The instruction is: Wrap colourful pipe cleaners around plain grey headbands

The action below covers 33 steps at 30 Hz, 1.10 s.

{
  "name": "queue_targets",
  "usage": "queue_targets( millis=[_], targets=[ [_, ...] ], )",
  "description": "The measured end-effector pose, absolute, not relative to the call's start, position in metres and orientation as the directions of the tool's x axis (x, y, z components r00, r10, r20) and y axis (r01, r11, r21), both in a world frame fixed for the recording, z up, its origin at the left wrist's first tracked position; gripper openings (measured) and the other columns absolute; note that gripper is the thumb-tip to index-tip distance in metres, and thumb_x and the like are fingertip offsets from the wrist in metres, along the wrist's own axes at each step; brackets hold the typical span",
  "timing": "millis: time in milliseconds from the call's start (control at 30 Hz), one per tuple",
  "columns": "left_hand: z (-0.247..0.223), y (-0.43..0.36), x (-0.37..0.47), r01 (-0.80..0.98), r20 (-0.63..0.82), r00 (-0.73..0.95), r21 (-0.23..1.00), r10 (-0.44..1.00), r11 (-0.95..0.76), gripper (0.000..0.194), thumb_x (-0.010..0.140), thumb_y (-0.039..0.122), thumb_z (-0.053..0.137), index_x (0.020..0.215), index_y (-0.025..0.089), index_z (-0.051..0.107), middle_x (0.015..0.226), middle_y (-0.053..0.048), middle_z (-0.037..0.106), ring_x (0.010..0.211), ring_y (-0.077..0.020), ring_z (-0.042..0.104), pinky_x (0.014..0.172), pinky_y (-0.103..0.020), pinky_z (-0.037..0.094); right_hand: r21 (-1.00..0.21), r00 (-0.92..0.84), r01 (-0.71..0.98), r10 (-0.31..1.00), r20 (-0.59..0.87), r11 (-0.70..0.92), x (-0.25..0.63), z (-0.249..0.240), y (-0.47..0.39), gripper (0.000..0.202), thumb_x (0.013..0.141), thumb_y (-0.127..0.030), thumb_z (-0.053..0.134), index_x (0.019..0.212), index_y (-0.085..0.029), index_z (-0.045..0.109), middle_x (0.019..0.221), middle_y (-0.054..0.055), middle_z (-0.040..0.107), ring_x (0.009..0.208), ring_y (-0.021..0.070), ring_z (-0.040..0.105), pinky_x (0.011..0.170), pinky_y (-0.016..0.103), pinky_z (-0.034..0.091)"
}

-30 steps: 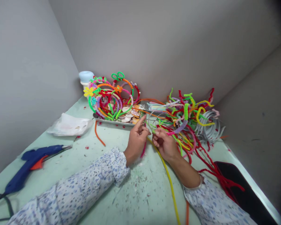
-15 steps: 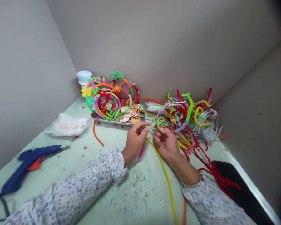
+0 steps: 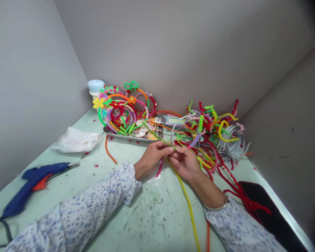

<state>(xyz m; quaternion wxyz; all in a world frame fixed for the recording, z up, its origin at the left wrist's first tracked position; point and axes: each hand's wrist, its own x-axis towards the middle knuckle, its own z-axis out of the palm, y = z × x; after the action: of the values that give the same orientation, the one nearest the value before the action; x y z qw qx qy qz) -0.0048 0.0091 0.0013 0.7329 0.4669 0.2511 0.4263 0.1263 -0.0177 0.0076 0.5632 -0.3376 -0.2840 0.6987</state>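
Observation:
In front of me, above the table, my left hand [image 3: 154, 156] and my right hand [image 3: 187, 163] meet at the fingertips. A thin green pipe cleaner [image 3: 153, 132] runs from the left fingers up and leftward over the tray. My right fingers are closed on a headband [image 3: 195, 139], its visible far part bare grey and another part wrapped in green, lilac and pink. The green strand meets the headband at the fingertips, where the contact is partly hidden. Under the hands lie a yellow pipe cleaner [image 3: 187, 199] and a short magenta piece [image 3: 160, 168].
Finished headbands [image 3: 131, 100] stand in a metal tray [image 3: 131, 137] of wooden pieces. Right of it lie tangled pipe cleaners [image 3: 220, 157] and a bundle of grey headbands [image 3: 235, 143]. A blue glue gun [image 3: 28, 185], a plastic bag [image 3: 77, 140] and a black phone [image 3: 267, 210] flank my arms.
My left hand has moved right to meet my right hand and is closed on the green pipe cleaner, which now stretches leftward. The headband has turned slightly in my right hand.

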Motion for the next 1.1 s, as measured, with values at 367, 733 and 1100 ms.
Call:
queue_targets(
  millis=[367,733,1100],
  targets=[
    [0.006,0.007,0.000,-0.373,0.043,0.218,0.927,0.975,0.043,0.018,0.065,0.025,0.077,0.078,0.013,0.072,0.075,-0.004,0.070,0.067,-0.0122,0.061,0.069,-0.026,0.047,-0.804,-0.089,-0.576,0.989,-0.121,-0.150,0.124,0.001,-0.015,0.018,0.069,-0.028,0.067,0.064,-0.018,0.053,0.058,-0.004,0.047,0.048,0.0071,0.040,0.042,0.020,0.031],
    [0.007,0.004,-0.002,-0.249,0.080,0.089,0.967,0.993,-0.055,0.013,0.068,0.027,0.072,0.069,0.014,0.069,0.070,-0.004,0.066,0.066,-0.0130,0.056,0.069,-0.028,0.045,-0.939,0.099,-0.343,0.994,-0.050,-0.013,0.114,-0.008,-0.017,0.020,0.078,-0.036,0.063,0.072,-0.019,0.054,0.055,-0.006,0.051,0.047,0.0077,0.043,0.043,0.019,0.029],
    [0.004,0.005,-0.003,-0.113,0.054,0.041,0.992,0.998,-0.049,0.018,0.071,0.026,0.066,0.058,0.014,0.060,0.056,0.001,0.054,0.056,-0.0098,0.045,0.056,-0.024,0.037,-0.982,0.304,0.190,0.949,0.077,0.018,0.107,0.000,-0.024,0.021,0.082,-0.042,0.055,0.079,-0.022,0.056,0.051,-0.006,0.051,0.046,0.0115,0.044,0.046,0.023,0.033]
  ],
)
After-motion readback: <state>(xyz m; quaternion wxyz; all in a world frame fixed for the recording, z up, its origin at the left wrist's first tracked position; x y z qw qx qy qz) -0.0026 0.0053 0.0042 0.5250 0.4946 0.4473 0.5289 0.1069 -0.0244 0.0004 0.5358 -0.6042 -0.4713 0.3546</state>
